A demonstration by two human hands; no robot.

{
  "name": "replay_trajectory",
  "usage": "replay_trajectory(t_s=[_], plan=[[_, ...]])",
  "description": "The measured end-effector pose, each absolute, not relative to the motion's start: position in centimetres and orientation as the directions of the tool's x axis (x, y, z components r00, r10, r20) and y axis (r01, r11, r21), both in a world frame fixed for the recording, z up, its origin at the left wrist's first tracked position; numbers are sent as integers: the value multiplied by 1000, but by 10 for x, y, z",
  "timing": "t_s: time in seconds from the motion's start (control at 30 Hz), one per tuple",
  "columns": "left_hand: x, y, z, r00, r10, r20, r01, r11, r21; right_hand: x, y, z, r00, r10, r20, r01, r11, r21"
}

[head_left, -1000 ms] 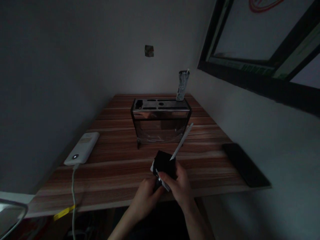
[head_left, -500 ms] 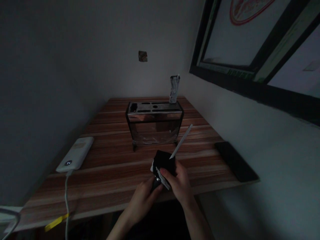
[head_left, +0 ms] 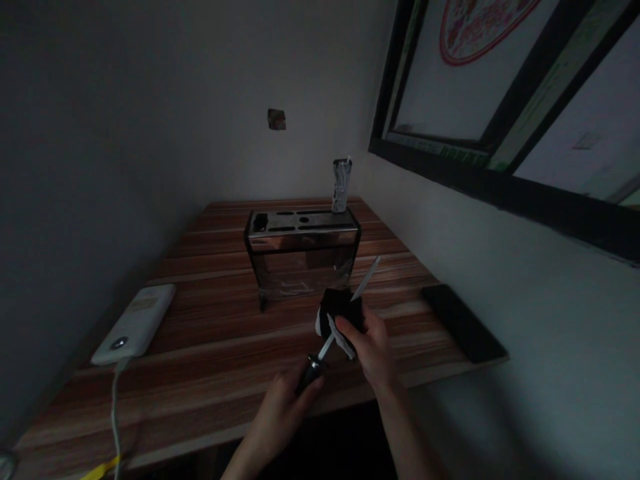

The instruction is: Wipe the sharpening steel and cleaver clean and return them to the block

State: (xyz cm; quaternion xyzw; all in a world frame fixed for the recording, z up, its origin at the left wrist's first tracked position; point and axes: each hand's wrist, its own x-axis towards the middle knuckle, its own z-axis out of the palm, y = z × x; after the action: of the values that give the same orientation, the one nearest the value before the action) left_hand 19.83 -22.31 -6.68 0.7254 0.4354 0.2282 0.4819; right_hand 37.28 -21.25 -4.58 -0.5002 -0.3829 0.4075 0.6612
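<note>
My left hand (head_left: 283,408) is closed around the black handle of a sharpening steel (head_left: 369,275), a thin pale rod with a shiny collar. The rod slants up and away to the right. My right hand (head_left: 374,347) grips a dark cloth (head_left: 334,303) with a white edge, folded around the middle of the rod. The rod's tip sticks out beyond the cloth, and a short bare stretch shows near the collar. Just past my hands stands a knife block (head_left: 280,241) with a slotted metal top and a clear front.
On the wood-grain table (head_left: 210,353), a white power bank (head_left: 137,323) with a cable (head_left: 115,407) lies left. A black phone (head_left: 465,322) lies near the right edge. A greyish wrapped upright object (head_left: 341,187) rises at the block's back right. A framed picture (head_left: 450,163) hangs right.
The right hand and cloth have slid up the rod, away from the left hand, baring the rod near the collar. The whole view has shifted slightly.
</note>
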Motion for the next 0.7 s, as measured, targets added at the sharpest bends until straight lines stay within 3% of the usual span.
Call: replay_trajectory(t_s=[0.4,0.7], plan=[[196,-224,-66,507,855,-106,447,-156,881,407,-184,-18,543,836,80,-261,258,-930],[197,-221,-62,528,838,-139,449,-137,883,423,-169,-8,700,708,93,-190,311,-931]])
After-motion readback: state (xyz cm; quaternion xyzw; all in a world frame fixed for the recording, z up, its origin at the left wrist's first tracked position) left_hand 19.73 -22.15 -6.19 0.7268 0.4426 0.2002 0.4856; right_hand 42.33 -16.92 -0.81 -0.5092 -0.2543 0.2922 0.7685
